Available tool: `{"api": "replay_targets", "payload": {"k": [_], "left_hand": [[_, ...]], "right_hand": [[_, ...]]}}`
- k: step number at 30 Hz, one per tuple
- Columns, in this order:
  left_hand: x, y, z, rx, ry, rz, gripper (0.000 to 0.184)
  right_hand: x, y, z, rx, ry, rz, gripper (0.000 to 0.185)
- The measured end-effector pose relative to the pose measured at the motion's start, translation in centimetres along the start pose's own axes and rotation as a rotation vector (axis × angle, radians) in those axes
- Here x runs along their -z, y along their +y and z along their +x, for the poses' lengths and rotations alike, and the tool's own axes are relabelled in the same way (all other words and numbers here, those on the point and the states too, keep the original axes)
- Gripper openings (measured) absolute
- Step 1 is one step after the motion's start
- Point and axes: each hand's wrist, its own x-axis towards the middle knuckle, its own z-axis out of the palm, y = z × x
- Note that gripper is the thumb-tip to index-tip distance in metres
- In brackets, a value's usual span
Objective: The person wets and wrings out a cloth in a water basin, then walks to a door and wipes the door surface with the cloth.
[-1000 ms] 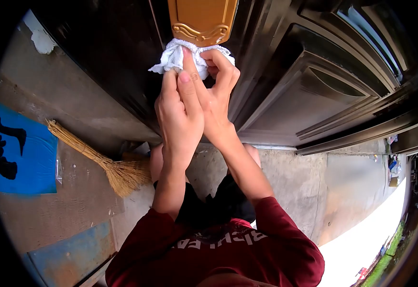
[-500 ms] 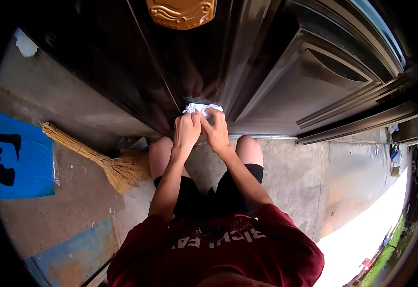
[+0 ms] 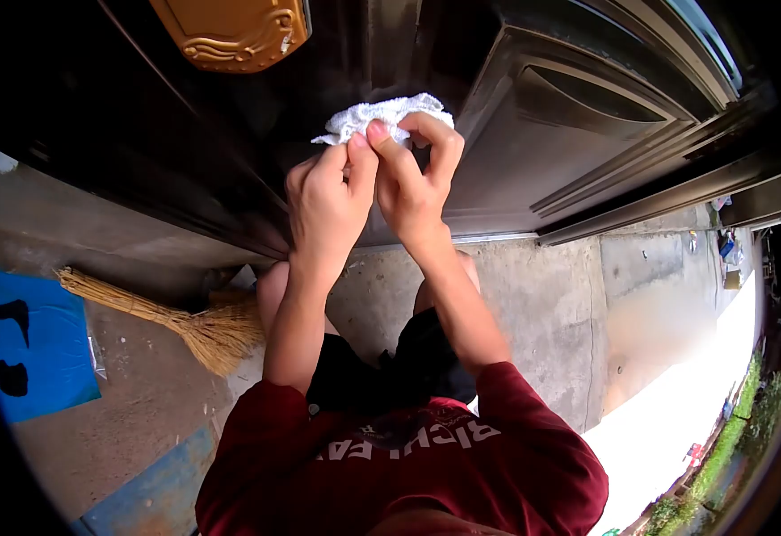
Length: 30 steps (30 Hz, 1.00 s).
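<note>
the person's left hand [image 3: 328, 204] and right hand [image 3: 419, 192] are up in front of a dark door [image 3: 270, 112], side by side, and both hold one white cloth [image 3: 380, 113]. the left thumb and bent fingers pinch the near edge of the cloth. the right thumb and curled fingers pinch it too, a bit more to the right. the cloth is crumpled and pokes out past the fingertips. i can't tell if it touches the door. a shiny gold plate [image 3: 234, 36] is on the door, up and left of the cloth. a straw broom [image 3: 172, 320] is on the left, between a blue sheet [image 3: 55, 357] with black marks and the person's left knee [image 3: 272, 290].
</note>
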Motion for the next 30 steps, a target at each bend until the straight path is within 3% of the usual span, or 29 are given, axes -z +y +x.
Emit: {"api": "replay_targets", "payload": {"k": [4, 7, 11, 14, 17, 20, 22, 25, 30], "left_hand": [[-4.7, -8.8, -9.6, 0.307, -0.347, 0.089, 0.036], [-7.8, -13.3, -14.2, 0.33, -0.426, 0.11, 0.04], [-7.3, -13.0, -13.7, 0.232, -0.364, 0.133, 0.041], [-5.3, -10.4, -10.4, 0.204, -0.306, 0.068, 0.039], [-3.8, -7.7, -7.0, 0.064, -0.058, -0.044, 0.034], [-2.5, -6.5, -5.0, 0.04, -0.008, -0.054, 0.032], [-2.2, -6.7, -5.5, 0.012, -0.023, 0.013, 0.03], [-3.0, -9.8, -9.2, 0.097, -0.214, 0.091, 0.028], [-7.3, -18.2, -17.9, 0.416, -0.611, 0.246, 0.036]], "right_hand": [[1.7, 1.4, -13.3, -0.298, -0.349, -0.022, 0.025], [2.0, 2.2, -18.1, -0.407, -0.478, -0.037, 0.019], [2.0, 2.1, -17.9, -0.475, -0.457, 0.003, 0.017], [1.6, 1.4, -14.1, -0.486, -0.293, 0.072, 0.011], [1.3, 0.9, -8.9, -0.373, -0.089, 0.121, 0.022], [0.8, 0.1, -5.2, -0.237, -0.055, 0.095, 0.021], [0.8, 0.4, -6.8, -0.259, -0.104, 0.078, 0.02], [0.4, 1.5, -13.3, -0.349, -0.237, 0.044, 0.017], [-0.2, 2.3, -25.3, -0.78, -0.508, -0.048, 0.012]]}}
